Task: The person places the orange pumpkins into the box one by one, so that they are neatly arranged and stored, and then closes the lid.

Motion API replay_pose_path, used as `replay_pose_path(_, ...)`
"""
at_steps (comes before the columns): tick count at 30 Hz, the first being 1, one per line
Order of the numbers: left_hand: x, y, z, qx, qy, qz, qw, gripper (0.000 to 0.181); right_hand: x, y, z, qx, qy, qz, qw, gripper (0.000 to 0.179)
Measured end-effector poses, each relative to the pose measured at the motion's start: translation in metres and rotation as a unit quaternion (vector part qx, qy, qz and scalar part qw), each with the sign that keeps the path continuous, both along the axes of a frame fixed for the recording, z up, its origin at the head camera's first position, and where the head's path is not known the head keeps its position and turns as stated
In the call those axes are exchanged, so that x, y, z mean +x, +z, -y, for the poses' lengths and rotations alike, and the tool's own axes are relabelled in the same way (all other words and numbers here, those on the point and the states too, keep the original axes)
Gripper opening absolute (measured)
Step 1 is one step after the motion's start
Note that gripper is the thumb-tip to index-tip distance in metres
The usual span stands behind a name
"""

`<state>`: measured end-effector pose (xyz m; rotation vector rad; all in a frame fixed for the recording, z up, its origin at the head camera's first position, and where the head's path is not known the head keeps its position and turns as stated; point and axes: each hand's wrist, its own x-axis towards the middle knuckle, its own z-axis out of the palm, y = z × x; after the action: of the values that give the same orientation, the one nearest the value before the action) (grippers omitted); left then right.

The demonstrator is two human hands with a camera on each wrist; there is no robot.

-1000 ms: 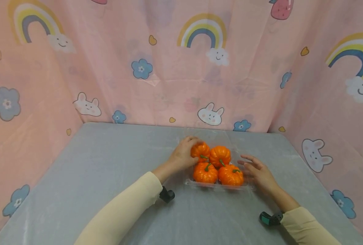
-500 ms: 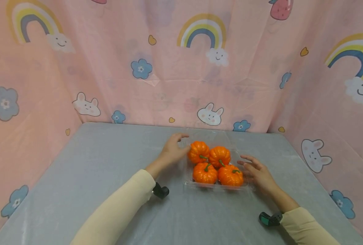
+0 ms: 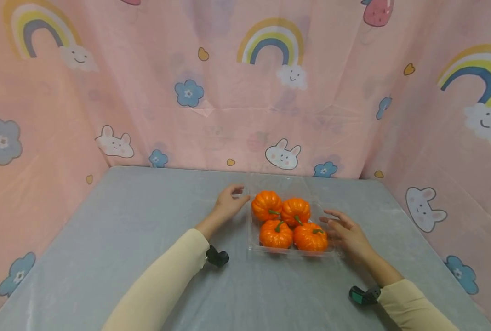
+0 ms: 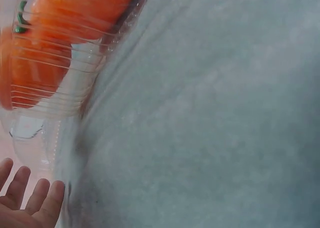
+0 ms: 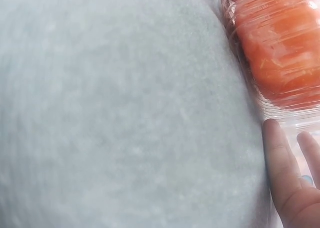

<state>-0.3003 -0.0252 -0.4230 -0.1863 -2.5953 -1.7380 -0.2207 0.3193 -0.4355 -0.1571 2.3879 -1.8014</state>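
Note:
Several small orange pumpkins with green stems fill a clear plastic clamshell box (image 3: 266,249), one of them a back-left pumpkin (image 3: 266,205) and another a front-right pumpkin (image 3: 311,237). The box's transparent lid (image 3: 284,184) is folded back behind them. My left hand (image 3: 227,203) holds nothing; its loosely bent fingers are at the box's back-left corner. In the left wrist view, its fingers (image 4: 51,200) spread beside the ribbed wall. My right hand (image 3: 350,235) lies along the right side, fingers extended; in the right wrist view, a fingertip (image 5: 270,125) is right at the wall.
A grey cloth (image 3: 162,216) covers the table. Pink printed curtains (image 3: 212,124) stand along the back and both sides. Dark devices are strapped at each wrist, such as the left wrist device (image 3: 218,256).
My left hand has let go of the back-left pumpkin and drawn back leftward out of the box. That pumpkin sits slightly further left. My right hand has stayed at the right side.

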Motion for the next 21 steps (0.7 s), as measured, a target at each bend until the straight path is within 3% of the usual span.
replay_pose_path(9, -0.01, -0.009, -0.003, -0.012, 0.001, 0.035, 0.9993, 0.043, 0.0, -0.001, 0.0, 0.0, 0.0, -0.003, 1.0, 0.055)
replay_pose_path(21, -0.014, -0.008, -0.007, -0.013, -0.005, 0.057, 0.9983, 0.044, 0.0, 0.002, 0.002, 0.012, -0.001, 0.002, 0.9999, 0.055)
